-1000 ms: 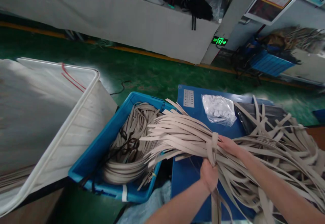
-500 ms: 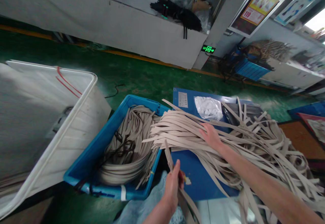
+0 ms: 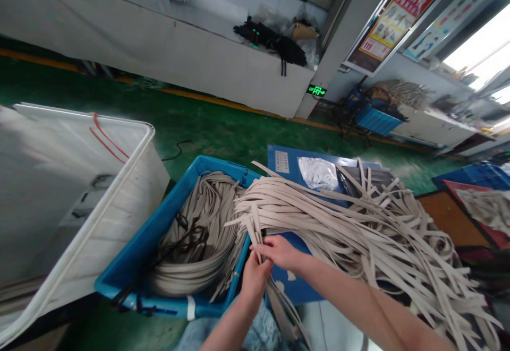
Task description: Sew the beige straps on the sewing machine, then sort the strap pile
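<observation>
A few flat beige straps [image 3: 255,223] stand up out of my left hand [image 3: 255,274], whose fingers are wrapped round them; their long ends hang down past my lap. My right hand [image 3: 281,253] meets the left one and pinches the same straps just above it. Right behind my hands lies a large heap of loose beige straps [image 3: 319,207], spread over a blue tabletop [image 3: 285,239]. The heap's near ends reach over the rim of a blue crate [image 3: 159,218]. Coiled bundles of straps [image 3: 191,271], some tied with dark cord, fill that crate.
To the left stands a big white bin [image 3: 131,181] with a red cord on its rim. A clear plastic bag [image 3: 317,173] lies on the blue tabletop behind the heap. Along the wall runs a covered bench [image 3: 199,59] with black items on it. Green floor lies between.
My right hand has left the big heap and moved left and down to my left hand, where it now grips the straps. My left hand has shifted slightly left. The view has tilted up.
</observation>
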A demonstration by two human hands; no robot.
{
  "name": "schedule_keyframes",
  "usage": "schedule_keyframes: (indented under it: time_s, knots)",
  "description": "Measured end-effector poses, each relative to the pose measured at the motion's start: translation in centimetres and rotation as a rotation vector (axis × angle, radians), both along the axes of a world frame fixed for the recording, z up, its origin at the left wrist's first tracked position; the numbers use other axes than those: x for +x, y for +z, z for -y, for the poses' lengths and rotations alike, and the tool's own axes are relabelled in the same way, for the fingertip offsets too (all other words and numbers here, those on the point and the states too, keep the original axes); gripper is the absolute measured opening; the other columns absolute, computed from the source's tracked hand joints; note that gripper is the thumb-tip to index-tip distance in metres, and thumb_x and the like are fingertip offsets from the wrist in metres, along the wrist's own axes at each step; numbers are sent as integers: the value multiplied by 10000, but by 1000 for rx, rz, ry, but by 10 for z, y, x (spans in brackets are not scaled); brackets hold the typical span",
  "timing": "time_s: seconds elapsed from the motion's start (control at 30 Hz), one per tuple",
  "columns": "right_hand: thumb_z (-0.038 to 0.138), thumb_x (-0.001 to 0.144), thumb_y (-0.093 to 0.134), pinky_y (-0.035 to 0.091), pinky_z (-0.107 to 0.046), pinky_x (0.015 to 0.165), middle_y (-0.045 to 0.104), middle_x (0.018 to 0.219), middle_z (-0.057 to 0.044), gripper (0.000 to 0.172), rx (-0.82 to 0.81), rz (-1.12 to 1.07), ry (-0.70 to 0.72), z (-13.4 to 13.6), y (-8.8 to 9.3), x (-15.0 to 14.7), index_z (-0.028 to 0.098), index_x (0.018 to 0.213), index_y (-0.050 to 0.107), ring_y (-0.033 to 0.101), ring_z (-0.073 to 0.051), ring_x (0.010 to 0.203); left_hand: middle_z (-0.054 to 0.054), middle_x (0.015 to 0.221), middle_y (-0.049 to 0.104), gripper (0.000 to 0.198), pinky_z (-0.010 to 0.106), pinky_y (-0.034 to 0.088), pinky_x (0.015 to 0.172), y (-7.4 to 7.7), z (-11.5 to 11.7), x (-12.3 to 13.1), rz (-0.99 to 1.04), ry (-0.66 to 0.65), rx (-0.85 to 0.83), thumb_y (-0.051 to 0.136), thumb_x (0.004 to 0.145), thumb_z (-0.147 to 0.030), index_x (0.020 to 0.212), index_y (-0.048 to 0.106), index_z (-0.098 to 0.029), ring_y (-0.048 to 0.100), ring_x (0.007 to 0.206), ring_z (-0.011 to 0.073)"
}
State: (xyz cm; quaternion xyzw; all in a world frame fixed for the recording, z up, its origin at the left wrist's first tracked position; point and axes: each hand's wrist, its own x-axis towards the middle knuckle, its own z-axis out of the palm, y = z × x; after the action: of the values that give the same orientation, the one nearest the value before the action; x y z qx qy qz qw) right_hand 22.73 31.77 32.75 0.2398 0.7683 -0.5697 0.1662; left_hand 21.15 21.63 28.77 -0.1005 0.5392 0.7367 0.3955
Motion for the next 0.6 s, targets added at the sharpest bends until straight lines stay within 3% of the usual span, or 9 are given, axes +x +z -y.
schedule_keyframes:
  time_s: [0.07, 0.17, 0.27, 0.4, 0.6]
  knots:
    - [542, 834, 609, 397, -233, 503, 591, 664, -8, 464, -178, 82, -98, -2, 3, -1, 104, 953, 702, 488, -111, 529, -51, 539, 541, 291, 209, 387, 490, 6, 3, 1, 5, -35, 33, 806, 569, -297, 740, 603, -176, 509, 507, 117]
    - [640, 802, 597, 360, -215, 481, 578, 657, -13, 545, -249, 22, -145, -2, 6, -2, 106, 860, 690, 483, -103, 541, -18, 610, 620, 467, 228, 437, 507, 13, 8, 2, 87, -95, 87, 847, 543, -429, 851, 607, -172, 585, 537, 149]
    - [668, 824, 548, 359, -211, 495, 516, 592, 9, 539, -223, -62, -153, -2, 4, -1, 140, 750, 626, 463, -100, 545, 18, 636, 661, 587, 255, 478, 529, 15, 13, 1, 173, -129, 102, 863, 516, -535, 897, 614, -164, 642, 583, 194]
    - [629, 852, 505, 259, -225, 406, 372, 497, 56, 465, -174, 13, -143, -3, 0, 0, 184, 728, 549, 322, -89, 416, 44, 611, 665, 646, 276, 487, 530, 8, 15, 1, 173, -122, 128, 783, 597, -661, 957, 638, -145, 672, 637, 239]
    - [403, 845, 528, 228, -244, 514, 303, 520, 43, 412, 93, -154, -145, 2, 11, -9, 188, 523, 386, 293, -91, 525, 76, 727, 706, 697, 268, 475, 571, 2, 13, 4, 112, -226, 150, 837, 553, -609, 1022, 668, -121, 675, 769, 268]
